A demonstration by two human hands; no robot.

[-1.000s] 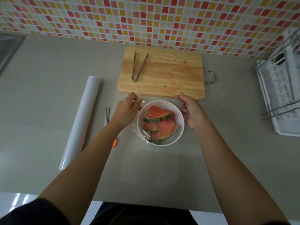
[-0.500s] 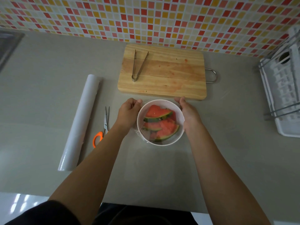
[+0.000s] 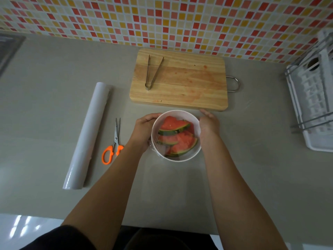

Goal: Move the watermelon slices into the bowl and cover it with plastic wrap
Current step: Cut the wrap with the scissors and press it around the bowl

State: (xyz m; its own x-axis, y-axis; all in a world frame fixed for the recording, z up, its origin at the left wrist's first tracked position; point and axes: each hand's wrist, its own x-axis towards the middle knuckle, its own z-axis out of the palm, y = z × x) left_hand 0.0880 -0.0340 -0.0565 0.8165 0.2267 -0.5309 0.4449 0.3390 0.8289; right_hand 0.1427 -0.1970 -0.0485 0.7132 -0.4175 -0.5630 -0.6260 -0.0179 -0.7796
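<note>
Bowl (image 3: 180,158) gripped by left hand (image 3: 144,131), right hand (image 3: 209,123); fingertips hidden; wrap faint.

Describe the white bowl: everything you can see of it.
The white bowl is round and plain, smooth and opaque, probably plastic or ceramic. It stands upright on the grey counter, just in front of the wooden cutting board. Inside lie watermelon slices, red flesh with green rind. Clear plastic wrap is stretched over the top, wrinkled and glinting at the left rim. The left hand and right hand press against its opposite sides.
</note>
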